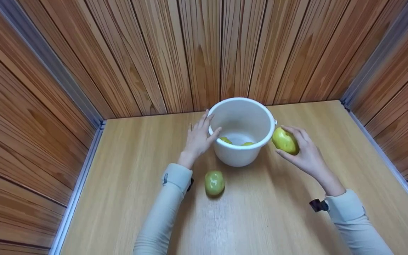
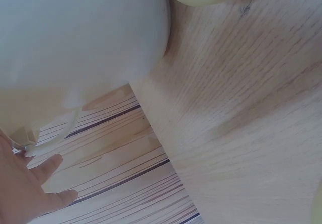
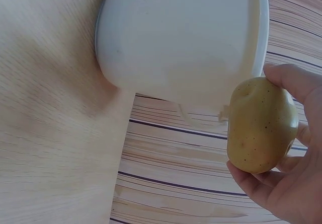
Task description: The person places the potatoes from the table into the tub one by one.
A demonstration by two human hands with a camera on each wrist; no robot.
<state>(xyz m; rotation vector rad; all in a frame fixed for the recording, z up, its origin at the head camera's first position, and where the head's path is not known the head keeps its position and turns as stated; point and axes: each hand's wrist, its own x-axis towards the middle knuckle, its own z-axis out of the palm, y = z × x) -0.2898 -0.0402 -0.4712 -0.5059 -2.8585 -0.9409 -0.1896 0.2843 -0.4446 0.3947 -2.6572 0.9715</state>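
Note:
A white bucket (image 1: pixel 238 156) stands upright on the table, with parts of yellow objects (image 1: pixel 226 140) showing at its bottom. My left hand (image 1: pixel 199 136) is at the left side of its rim, fingers spread and fairly straight, the thumb reaching over the rim. My right hand (image 1: pixel 305 152) holds a yellow, speckled potato (image 1: pixel 284 141) between thumb and fingers, just outside the bucket's right side. The right wrist view shows this potato (image 3: pixel 261 126) close to the bucket's rim. A greener potato-like object (image 1: pixel 214 183) lies on the table in front of the bucket, right of my left forearm.
The light wooden table (image 1: pixel 253 219) carries the bucket. A wood-panelled wall (image 1: pixel 204 53) rises close behind it, with more panels at left and right. Metal strips (image 1: pixel 80 184) run along the table's side edges. A handle joint (image 1: pixel 275 122) juts from the bucket's right rim.

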